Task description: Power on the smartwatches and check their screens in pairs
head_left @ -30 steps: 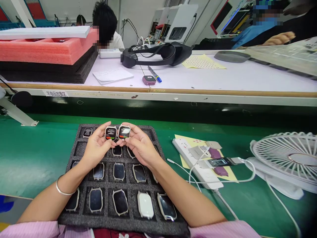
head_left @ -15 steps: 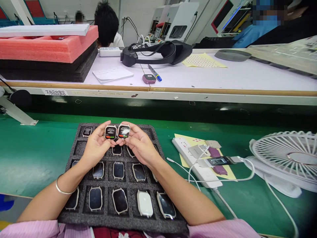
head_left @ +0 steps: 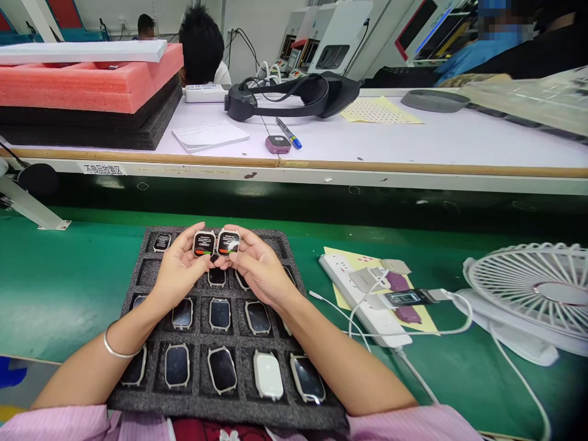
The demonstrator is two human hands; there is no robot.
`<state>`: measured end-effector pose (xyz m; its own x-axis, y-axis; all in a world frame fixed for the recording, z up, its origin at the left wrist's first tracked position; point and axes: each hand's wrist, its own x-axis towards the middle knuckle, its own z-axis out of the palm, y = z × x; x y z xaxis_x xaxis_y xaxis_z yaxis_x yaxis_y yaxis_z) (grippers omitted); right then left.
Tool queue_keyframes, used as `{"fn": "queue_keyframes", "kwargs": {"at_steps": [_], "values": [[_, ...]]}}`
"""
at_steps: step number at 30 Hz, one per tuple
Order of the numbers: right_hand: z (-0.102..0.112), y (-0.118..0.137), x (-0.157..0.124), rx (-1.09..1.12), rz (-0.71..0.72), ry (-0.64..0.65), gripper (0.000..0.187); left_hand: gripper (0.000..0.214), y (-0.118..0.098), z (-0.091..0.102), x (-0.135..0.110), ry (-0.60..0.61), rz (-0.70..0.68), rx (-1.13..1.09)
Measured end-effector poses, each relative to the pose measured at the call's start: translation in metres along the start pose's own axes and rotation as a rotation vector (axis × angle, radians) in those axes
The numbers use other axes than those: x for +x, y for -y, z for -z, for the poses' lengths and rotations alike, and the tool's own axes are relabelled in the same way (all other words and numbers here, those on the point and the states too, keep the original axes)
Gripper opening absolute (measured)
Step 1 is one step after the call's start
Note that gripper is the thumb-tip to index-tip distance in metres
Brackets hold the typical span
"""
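My left hand [head_left: 177, 269] is closed on a smartwatch body [head_left: 204, 243] whose lit screen shows red and green bars. My right hand [head_left: 257, 266] grips a second lit watch body [head_left: 228, 242] right beside the first, the two nearly touching. Both are held above the far rows of a dark foam tray [head_left: 151, 392] on the green mat. The tray's pockets hold several more watch bodies, most with dark screens up, one lying white back up [head_left: 267, 375]. A silver bangle [head_left: 113, 350] circles my left wrist.
Right of the tray lie a white power strip [head_left: 356, 294] with cables and small chargers on yellow paper, and a white desk fan [head_left: 528, 294]. The raised white bench behind carries pink and black foam stacks [head_left: 87, 92], a notepad, a pen, a black headset [head_left: 294, 95]. People sit beyond.
Both hands with the two watch bodies have barely shifted; the view has tilted slightly. A far person's hand at upper right has left view.
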<state>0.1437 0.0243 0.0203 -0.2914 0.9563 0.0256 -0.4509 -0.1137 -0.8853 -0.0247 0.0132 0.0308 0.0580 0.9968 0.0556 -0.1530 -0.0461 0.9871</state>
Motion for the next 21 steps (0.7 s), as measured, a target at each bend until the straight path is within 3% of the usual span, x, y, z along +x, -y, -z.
{"fn": "queue_keyframes", "kwargs": {"at_steps": [10, 21], "values": [[-0.0006, 0.0013, -0.0008, -0.044, 0.017, -0.012, 0.047, 0.058, -0.001, -0.0008, -0.0009, 0.005, -0.03, 0.006], [-0.0023, 0.0021, 0.0005, -0.091, 0.019, -0.08, 0.037, 0.046, -0.0059, -0.0019, -0.0046, 0.01, 0.051, -0.02]]}}
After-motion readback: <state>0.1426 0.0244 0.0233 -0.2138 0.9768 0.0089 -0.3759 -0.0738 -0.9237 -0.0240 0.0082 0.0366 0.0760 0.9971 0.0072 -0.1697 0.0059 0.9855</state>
